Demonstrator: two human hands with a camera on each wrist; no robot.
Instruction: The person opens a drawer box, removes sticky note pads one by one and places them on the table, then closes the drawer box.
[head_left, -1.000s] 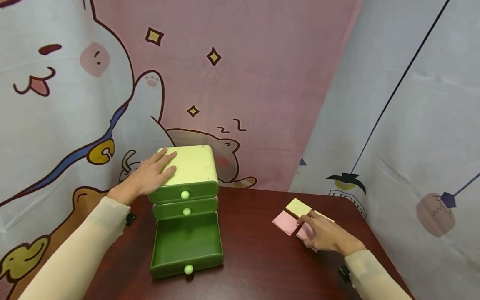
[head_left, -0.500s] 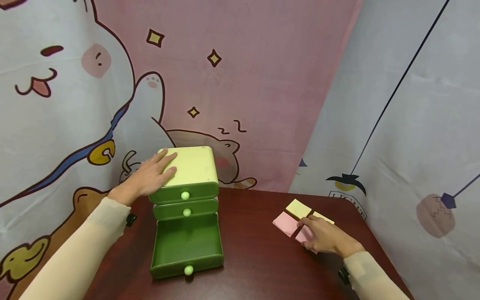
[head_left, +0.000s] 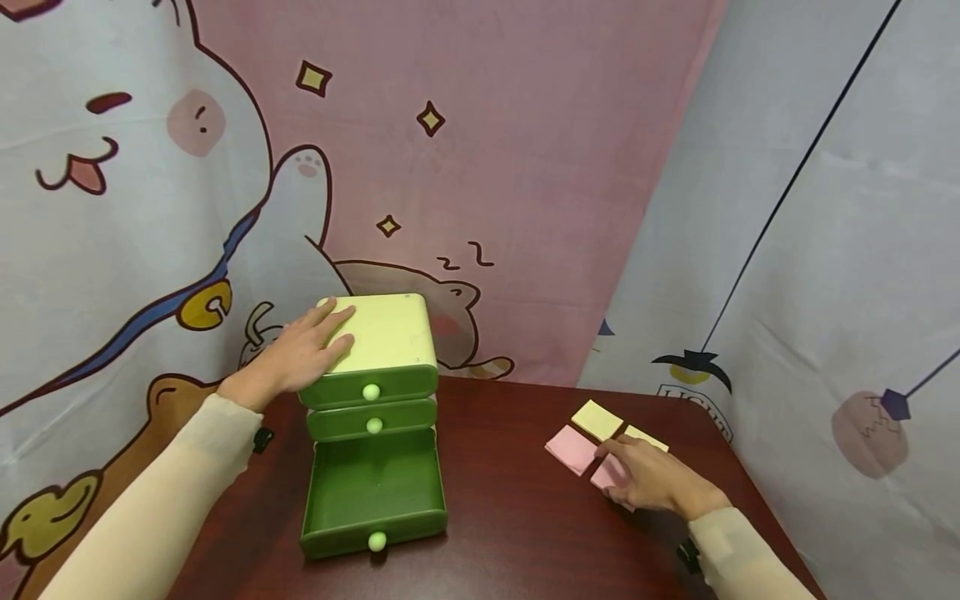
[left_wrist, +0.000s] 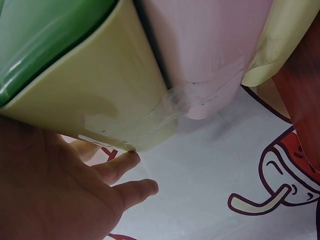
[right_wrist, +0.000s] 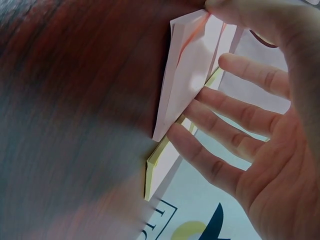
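Observation:
A small drawer cabinet [head_left: 386,333] with a pale yellow top and green drawer fronts stands on the left of the table. My left hand [head_left: 300,350] rests on its top left edge, fingers spread; in the left wrist view the fingers [left_wrist: 122,167] touch the cabinet's yellow shell [left_wrist: 100,95]. The bottom drawer [head_left: 378,475] is pulled out, with nothing visible inside. On the right, my right hand [head_left: 648,475] holds a pink sticky note pad [head_left: 611,473] between thumb and fingers. In the right wrist view the thumb touches a corner of this pad [right_wrist: 187,75].
A second pink pad [head_left: 572,448] lies left of the right hand. Behind it is a yellow pad [head_left: 597,419], and another yellow pad [head_left: 645,436] is partly hidden by the hand. A printed cloth [head_left: 525,167] hangs behind the dark red table [head_left: 510,500].
The right hand has shifted very slightly toward me at the pink pad. The left hand stays on the cabinet, and the pads and drawers look unmoved.

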